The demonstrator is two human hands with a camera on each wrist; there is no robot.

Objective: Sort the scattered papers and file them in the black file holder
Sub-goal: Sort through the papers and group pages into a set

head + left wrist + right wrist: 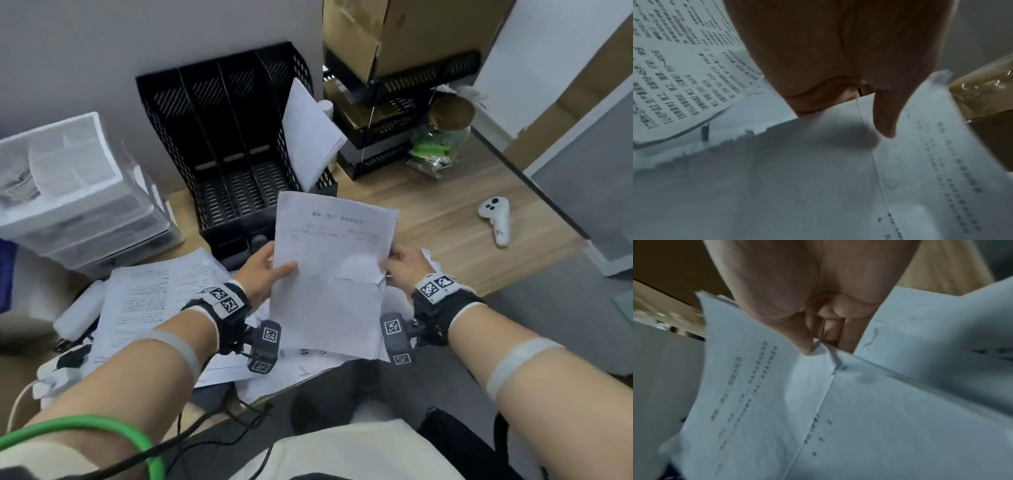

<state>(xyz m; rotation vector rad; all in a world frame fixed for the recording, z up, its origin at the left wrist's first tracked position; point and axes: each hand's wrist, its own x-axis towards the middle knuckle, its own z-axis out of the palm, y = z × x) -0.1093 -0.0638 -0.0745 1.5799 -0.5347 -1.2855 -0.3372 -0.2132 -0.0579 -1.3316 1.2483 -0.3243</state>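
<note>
Both hands hold up a thin sheaf of printed papers (334,270) over the desk's front edge. My left hand (265,272) pinches its left edge, thumb on the front face (885,112). My right hand (399,263) pinches the right edge, where a corner is creased (818,352). Behind stands the black mesh file holder (219,137) with several slots; a white stack (313,137) leans in its rightmost slot. More printed sheets (161,305) lie scattered on the desk beneath my hands.
A clear plastic drawer unit (75,192) stands at the left. Black mesh trays with a cardboard box (400,92) and a glass jar (442,137) sit at the back right. A white controller (496,221) lies on the wooden desk to the right.
</note>
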